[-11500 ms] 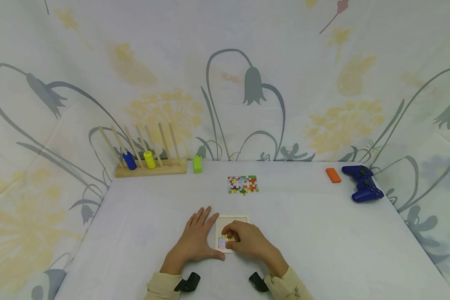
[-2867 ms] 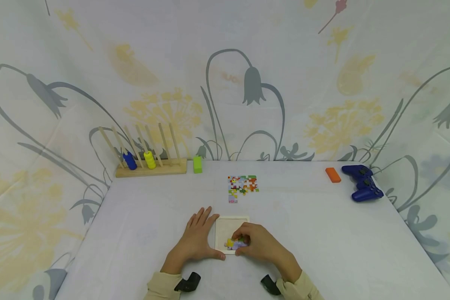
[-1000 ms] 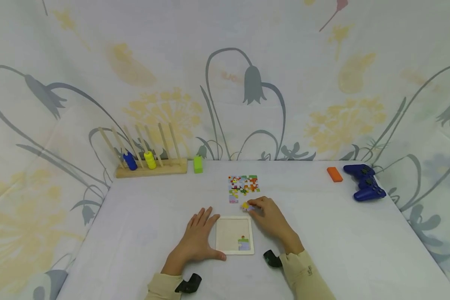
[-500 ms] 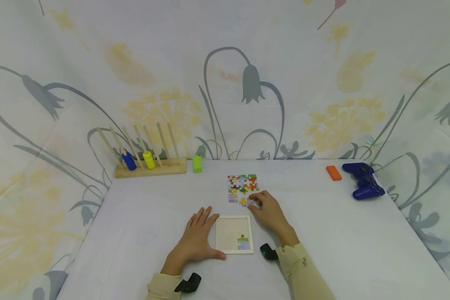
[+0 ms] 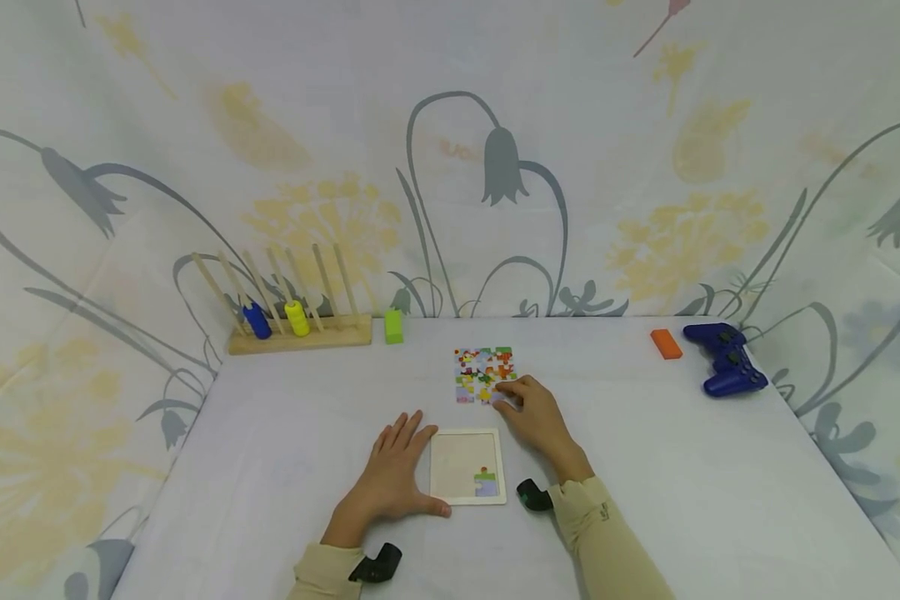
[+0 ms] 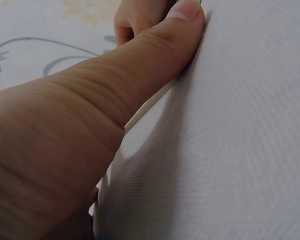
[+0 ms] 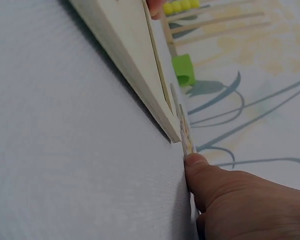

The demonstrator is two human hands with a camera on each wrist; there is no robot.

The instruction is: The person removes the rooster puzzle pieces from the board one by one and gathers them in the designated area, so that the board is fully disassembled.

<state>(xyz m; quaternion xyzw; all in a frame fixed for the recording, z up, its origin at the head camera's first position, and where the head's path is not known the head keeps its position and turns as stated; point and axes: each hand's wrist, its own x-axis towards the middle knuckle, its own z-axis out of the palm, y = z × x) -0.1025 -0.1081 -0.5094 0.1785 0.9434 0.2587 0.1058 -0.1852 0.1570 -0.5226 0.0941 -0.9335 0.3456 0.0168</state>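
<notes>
My left hand [image 5: 393, 471] lies spread on the table, thumb and index fingertip at the left side of a square wooden puzzle tray [image 5: 450, 458]. One green and lilac jigsaw piece [image 5: 486, 485] sits in the tray's lower right corner. Beyond the tray, joined pieces form a colourful jigsaw picture [image 5: 484, 360]. At the picture's lower right, my right hand [image 5: 537, 423] pinches a yellow and lilac jigsaw piece [image 5: 486, 397] between thumb and fingers, partly hidden by the fingertips. In the right wrist view, the thumb [image 7: 202, 175] is low over the table, past the tray's corner.
At the back left stands a wooden peg rack [image 5: 300, 336] with blue and yellow beads. Beside it is a green block [image 5: 393, 327]. An orange block [image 5: 666, 344] and a blue game controller [image 5: 723, 358] lie at the back right.
The right hand has carried the yellow and lilac jigsaw piece from the tray to the jigsaw picture's lower edge. Earlier, a lower-left piece joined the picture. The left hand has stayed by the tray.
</notes>
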